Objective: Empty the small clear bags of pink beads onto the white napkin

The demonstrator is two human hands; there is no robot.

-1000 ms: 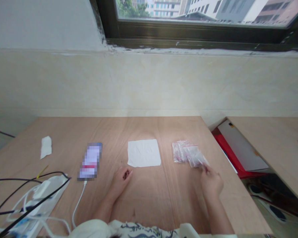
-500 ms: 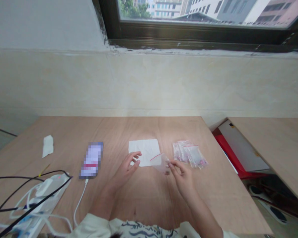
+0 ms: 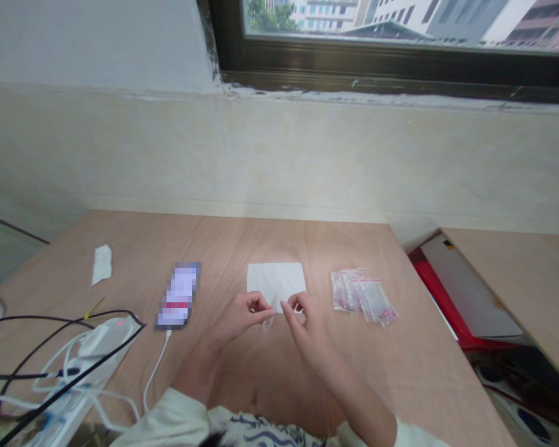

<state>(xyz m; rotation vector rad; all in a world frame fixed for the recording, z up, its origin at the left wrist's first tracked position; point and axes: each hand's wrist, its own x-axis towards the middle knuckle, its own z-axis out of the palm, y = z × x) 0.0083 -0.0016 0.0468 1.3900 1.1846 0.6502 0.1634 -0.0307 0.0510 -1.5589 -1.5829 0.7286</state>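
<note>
A small clear zip bag [image 3: 268, 323] with a thin red line at its mouth hangs from my left hand [image 3: 245, 315], whose thumb and forefinger pinch it over the near edge of a white paper sheet [image 3: 276, 279]. Just right of the bag is my right hand [image 3: 307, 320], thumb and forefinger curled close together. Whether any of the clear film lies between those fingertips I cannot make out. The bag's contents, if any, are too small to see. Several clear bags with red lines and small pinkish bits lie in a pile [image 3: 363, 295] to the right.
Left of the sheet lies a phone [image 3: 179, 295] with a white charging cable [image 3: 154, 366]. A power strip [image 3: 105, 347] and tangled cords take up the left front. Farther back is a white paper scrap [image 3: 102, 265]. A second table [image 3: 517, 279] stands across a gap on the right.
The bag has moved left and turned from my right hand's hold into my left hand's pinch. My left fingers have closed, and my right hand has moved left beside them.
</note>
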